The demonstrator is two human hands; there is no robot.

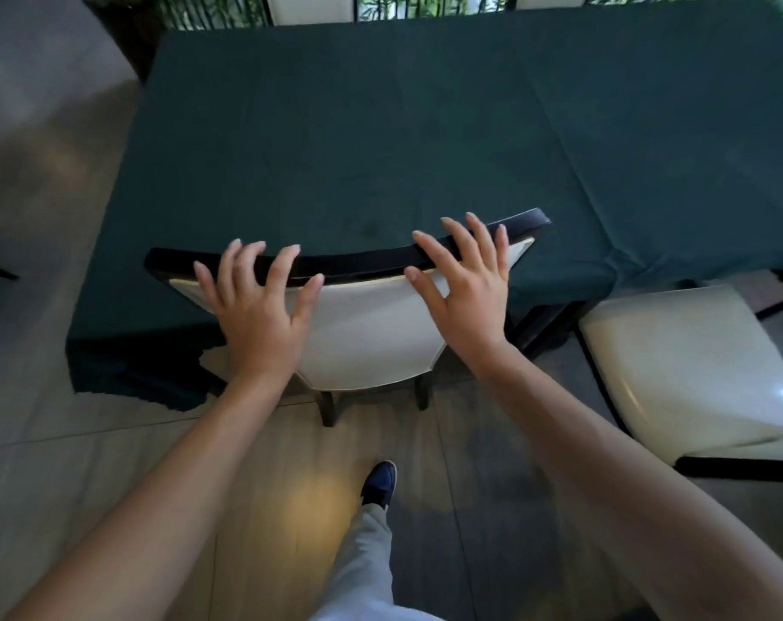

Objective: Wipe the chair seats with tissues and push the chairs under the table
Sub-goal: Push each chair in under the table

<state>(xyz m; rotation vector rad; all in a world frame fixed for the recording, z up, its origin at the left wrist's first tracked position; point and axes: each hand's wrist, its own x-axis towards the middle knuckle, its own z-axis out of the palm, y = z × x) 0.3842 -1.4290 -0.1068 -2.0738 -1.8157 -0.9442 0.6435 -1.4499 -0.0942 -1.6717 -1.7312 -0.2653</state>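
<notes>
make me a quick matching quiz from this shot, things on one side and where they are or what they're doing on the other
Things:
1. left hand
2. right hand
3. second chair
4. shoe

Places:
A. on the floor below the chair back
B. fingers spread on the top rail's right part
C. pulled out, to the right
D. fingers spread on the top rail's left part

Pairs: 1-D, 2-B, 3-C, 4-A

Both bare forearms are stretched forward and slightly inward. The left hand (257, 313) is held palm down, fingers spread and nearly straight, thumb angled out to the right. The right hand (463, 291) is likewise flattened, fingers splayed forward, thumb turned left. One trousered leg and a dark shoe (379, 484) are seen below.
</notes>
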